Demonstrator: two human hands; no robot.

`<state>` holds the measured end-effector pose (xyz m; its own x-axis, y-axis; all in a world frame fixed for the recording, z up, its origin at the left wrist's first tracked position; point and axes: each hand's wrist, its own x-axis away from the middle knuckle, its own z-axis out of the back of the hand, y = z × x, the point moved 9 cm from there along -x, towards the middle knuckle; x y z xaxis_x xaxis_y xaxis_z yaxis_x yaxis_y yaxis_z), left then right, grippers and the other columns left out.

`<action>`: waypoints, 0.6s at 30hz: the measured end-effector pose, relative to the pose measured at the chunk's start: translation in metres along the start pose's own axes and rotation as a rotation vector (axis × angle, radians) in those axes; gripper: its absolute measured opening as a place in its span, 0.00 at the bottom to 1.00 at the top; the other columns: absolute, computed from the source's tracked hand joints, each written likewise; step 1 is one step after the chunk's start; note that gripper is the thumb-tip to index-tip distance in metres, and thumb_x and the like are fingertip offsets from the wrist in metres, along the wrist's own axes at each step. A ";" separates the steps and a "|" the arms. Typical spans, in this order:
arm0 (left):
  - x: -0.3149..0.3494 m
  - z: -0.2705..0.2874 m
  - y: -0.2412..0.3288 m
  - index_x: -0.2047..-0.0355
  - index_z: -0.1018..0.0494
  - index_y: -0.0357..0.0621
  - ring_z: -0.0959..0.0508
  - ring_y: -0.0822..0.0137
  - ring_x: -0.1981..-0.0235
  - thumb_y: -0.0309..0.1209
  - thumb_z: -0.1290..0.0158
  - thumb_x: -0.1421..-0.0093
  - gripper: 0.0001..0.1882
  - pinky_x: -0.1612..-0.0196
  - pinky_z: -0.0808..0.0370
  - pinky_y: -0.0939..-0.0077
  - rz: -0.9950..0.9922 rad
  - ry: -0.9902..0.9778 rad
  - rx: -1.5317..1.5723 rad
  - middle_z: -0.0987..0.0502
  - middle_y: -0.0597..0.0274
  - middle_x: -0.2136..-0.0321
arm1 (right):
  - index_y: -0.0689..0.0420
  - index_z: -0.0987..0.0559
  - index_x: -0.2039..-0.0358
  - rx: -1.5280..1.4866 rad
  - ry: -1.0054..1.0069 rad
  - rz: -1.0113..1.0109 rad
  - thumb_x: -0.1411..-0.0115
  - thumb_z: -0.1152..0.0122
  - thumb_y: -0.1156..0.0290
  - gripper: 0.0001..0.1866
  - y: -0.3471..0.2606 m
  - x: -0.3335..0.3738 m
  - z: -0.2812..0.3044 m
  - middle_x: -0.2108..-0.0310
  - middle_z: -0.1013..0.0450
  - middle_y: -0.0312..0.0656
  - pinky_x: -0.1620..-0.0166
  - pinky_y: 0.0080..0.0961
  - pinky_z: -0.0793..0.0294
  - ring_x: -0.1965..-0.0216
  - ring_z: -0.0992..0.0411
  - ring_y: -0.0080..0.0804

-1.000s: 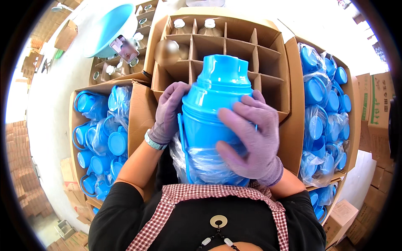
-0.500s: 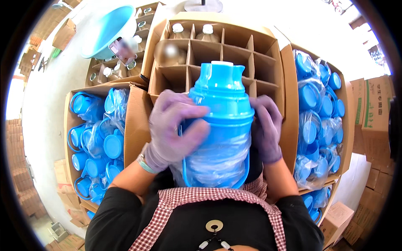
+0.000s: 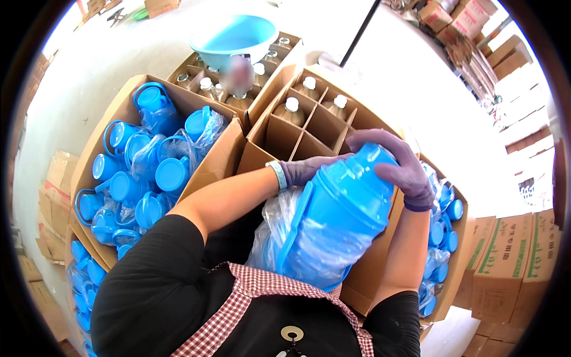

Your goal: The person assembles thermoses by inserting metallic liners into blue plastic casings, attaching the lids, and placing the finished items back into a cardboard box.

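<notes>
A blue plastic thermos jug is tilted in front of my chest, its top leaning to the right. Crumpled clear plastic wrap surrounds its lower part, where a blue carrying handle also shows. My right hand, in a purple-grey glove, curls over the jug's top. Gloved the same way, my left hand presses along the jug's far upper side, its fingertips partly hidden. Just beyond it stands a divided carton with several clear glass bottles, white at their tops, in some compartments.
On the left, an open carton holds several blue jugs in plastic bags. A similar carton is on the right. A light blue basin rests on another bottle carton at the back. Stacked brown boxes stand far right.
The jug has gone from upright to tilted rightward. My right hand has moved from its side onto its top; my left arm now reaches across. The view has swung to the right.
</notes>
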<state>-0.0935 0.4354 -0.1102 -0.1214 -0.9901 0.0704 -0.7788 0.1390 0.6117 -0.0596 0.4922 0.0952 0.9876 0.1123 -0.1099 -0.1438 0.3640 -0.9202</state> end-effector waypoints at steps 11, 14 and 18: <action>0.165 -0.162 0.060 0.43 0.24 0.36 0.21 0.69 0.53 0.60 0.57 0.28 0.37 0.45 0.24 0.71 -0.402 -0.018 -0.745 0.19 0.57 0.53 | 0.53 0.14 0.54 0.631 -0.099 0.429 0.53 0.28 0.67 0.23 -0.247 0.072 -0.149 0.56 0.21 0.45 0.54 0.38 0.20 0.56 0.21 0.44; 0.221 -0.163 0.052 0.37 0.30 0.38 0.21 0.70 0.54 0.50 0.47 0.29 0.31 0.45 0.23 0.70 -0.485 0.558 -0.740 0.20 0.57 0.57 | 0.60 0.19 0.54 0.539 0.285 -0.044 0.42 0.37 0.62 0.19 -0.199 0.090 -0.110 0.58 0.22 0.48 0.52 0.33 0.23 0.57 0.23 0.38; 0.236 -0.252 -0.048 0.26 0.48 0.38 0.28 0.41 0.37 0.44 0.35 0.39 0.49 0.36 0.28 0.57 -0.502 0.394 -1.041 0.36 0.39 0.33 | 0.57 0.19 0.52 0.766 0.366 -0.623 0.36 0.41 0.55 0.21 -0.117 0.131 -0.063 0.57 0.21 0.51 0.48 0.34 0.26 0.53 0.23 0.43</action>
<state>0.0697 0.1903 0.0755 0.3872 -0.8923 -0.2320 0.2012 -0.1638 0.9658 0.0910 0.4064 0.1650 0.8414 -0.5349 0.0769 0.5201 0.7629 -0.3840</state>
